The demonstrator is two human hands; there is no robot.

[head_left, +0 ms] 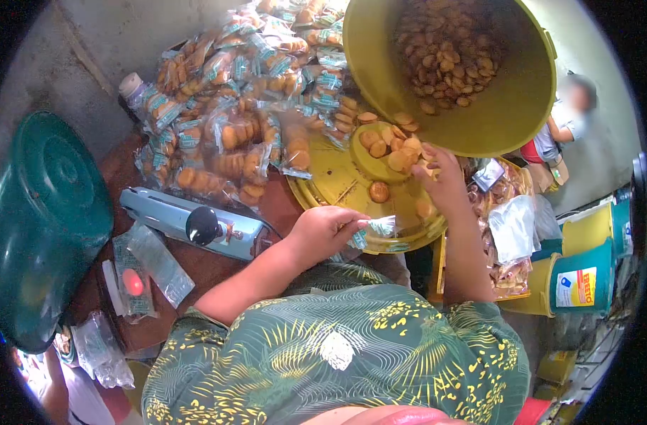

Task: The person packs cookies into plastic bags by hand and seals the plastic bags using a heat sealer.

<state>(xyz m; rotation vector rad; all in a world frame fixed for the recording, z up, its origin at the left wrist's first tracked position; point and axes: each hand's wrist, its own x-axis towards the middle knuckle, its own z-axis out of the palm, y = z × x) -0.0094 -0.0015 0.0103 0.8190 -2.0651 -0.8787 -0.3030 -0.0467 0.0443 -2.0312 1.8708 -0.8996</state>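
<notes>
My left hand (328, 229) is closed in a pinch on a small clear plastic bag (380, 227) with teal print, held over the front of a yellow lid (330, 188). My right hand (442, 183) is at the lid's right side, its fingers curled round a round cookie (430, 170) beside a small pile of cookies (396, 149). A single browner cookie (379, 191) lies apart on the lid. Behind it, a large yellow tub (451, 134) is tipped toward me with many cookies (447, 57) inside.
Filled cookie bags (242, 127) are heaped at the back left. A blue bag sealer (196, 219) lies on the brown table, near flat printed bags (160, 265). A green tub (54, 212) stands far left. Packaged goods (504, 219) and buckets (578, 280) are at right; another person (568, 120) sits beyond.
</notes>
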